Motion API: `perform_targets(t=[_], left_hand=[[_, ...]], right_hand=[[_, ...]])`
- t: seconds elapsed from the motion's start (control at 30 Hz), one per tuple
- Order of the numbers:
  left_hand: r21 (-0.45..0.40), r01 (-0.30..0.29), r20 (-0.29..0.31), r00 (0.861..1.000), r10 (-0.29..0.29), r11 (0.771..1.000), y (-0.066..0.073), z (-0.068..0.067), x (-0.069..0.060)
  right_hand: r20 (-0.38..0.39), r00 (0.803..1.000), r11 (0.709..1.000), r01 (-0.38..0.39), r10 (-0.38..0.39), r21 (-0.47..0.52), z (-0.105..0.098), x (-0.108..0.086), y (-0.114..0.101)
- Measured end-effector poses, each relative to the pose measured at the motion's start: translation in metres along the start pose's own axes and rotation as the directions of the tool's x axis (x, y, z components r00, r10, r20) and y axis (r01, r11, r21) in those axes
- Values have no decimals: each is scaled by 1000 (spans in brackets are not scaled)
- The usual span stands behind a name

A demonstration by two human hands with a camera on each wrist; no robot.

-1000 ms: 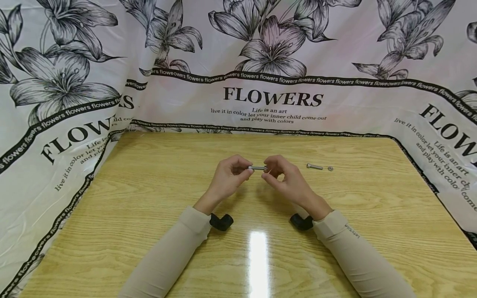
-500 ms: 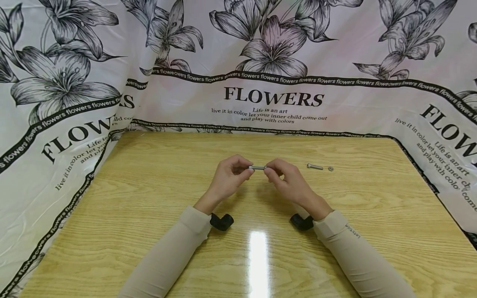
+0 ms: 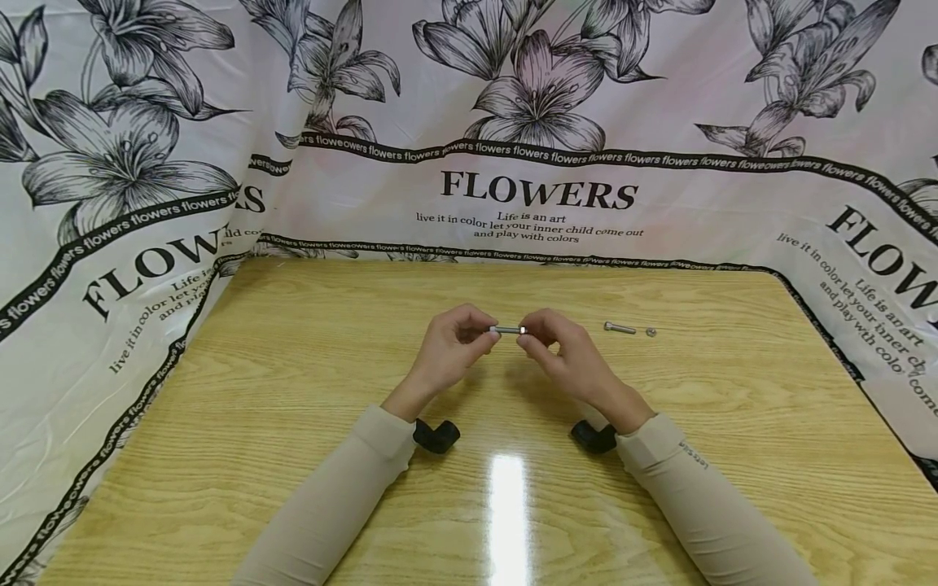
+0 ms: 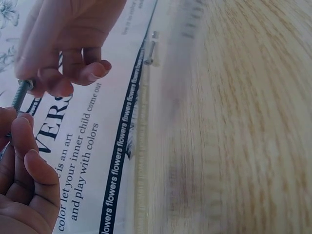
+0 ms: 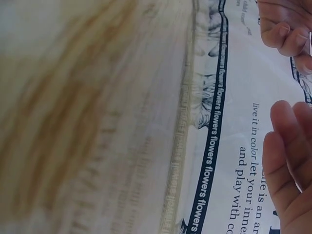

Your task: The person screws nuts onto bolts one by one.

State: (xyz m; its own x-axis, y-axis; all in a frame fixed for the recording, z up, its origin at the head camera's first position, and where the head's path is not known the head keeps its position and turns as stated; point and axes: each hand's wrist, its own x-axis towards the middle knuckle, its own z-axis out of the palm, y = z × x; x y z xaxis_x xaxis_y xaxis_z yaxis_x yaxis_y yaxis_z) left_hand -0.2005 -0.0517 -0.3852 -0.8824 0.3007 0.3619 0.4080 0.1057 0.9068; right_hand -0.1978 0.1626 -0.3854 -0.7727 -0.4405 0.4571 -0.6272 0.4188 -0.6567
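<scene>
Between my hands a silver bolt (image 3: 507, 330) lies roughly level above the table. My left hand (image 3: 449, 346) pinches its left end between thumb and fingers. A small hex nut (image 3: 523, 330) sits at the bolt's right end, where the thumb and forefinger of my right hand (image 3: 563, 348) pinch it. The left wrist view shows the bolt's threaded shank (image 4: 20, 96) and the nut (image 4: 30, 85) against the right fingertips. Only parts of the right hand (image 5: 287, 180) and left hand (image 5: 287, 29) appear in the right wrist view, without the bolt.
A second bolt (image 3: 620, 328) and a loose nut (image 3: 650, 332) lie on the wood-grain table (image 3: 330, 325), right of my hands. Flower-printed cloth (image 3: 352, 195) hangs along the back and sides. Black wrist-camera mounts (image 3: 436, 437) sit below both wrists.
The right thumb and forefinger closed over the nut half a second ago and now sit slightly apart, so the nut shows again. The left hand and the bolt have stayed in place.
</scene>
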Motion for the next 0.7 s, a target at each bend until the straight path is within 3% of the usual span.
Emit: perform_targets(t=[0.43, 0.7], left_hand=[[4, 9, -2, 1000, -9, 1000, 1, 0, 0], [5, 9, 0, 1000, -9, 1000, 1, 0, 0]], right_hand=[[19, 997, 997, -71, 71, -2, -1, -2, 2], [-6, 1000, 999, 26, -26, 27, 0, -1, -3]])
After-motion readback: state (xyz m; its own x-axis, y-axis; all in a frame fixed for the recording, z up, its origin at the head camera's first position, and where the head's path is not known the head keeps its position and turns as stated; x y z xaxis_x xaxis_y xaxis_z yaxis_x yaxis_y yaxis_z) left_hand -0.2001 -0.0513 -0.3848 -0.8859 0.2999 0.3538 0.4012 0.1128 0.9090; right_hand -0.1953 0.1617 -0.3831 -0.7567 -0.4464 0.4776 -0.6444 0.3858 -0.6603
